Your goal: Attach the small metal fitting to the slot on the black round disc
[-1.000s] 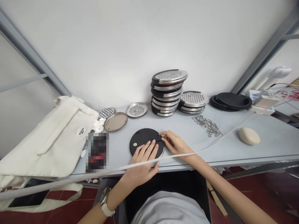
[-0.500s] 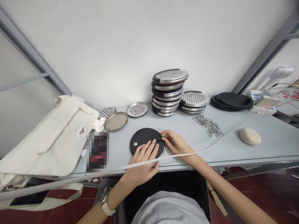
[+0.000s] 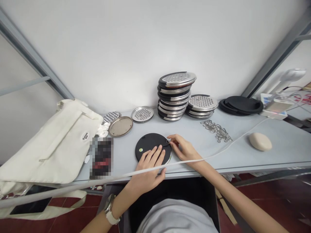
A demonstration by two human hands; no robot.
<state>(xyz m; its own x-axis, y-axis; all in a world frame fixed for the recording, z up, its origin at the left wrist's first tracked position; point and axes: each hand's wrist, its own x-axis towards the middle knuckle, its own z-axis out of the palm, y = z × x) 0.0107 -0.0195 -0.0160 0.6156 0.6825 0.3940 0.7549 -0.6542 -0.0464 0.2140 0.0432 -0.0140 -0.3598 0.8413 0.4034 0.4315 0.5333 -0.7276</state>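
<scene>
A round black disc [image 3: 148, 142] with a small green-and-white sticker lies flat on the table in front of me. My left hand [image 3: 151, 161] rests on its lower right part, fingers stretched out and palm down. At the disc's right edge, thumb and forefinger of my right hand [image 3: 181, 147] pinch a small metal loop [image 3: 167, 141], which touches the rim. Silvery metal shows along the disc's lower right edge, partly behind my left hand. A pile of similar metal loops [image 3: 217, 131] lies farther right.
Behind stand a tall stack of graters [image 3: 177, 97] and a lower grater stack [image 3: 202, 105]. Black round covers [image 3: 240, 105] lie at the right. A white cable [image 3: 209, 158] crosses in front; a cream bag [image 3: 55, 142] and loose grater plates [image 3: 142, 114] are leftward.
The metal loop now shows more plainly at the disc's edge, and my right fingertips have shifted slightly. My left hand and the disc have stayed in place.
</scene>
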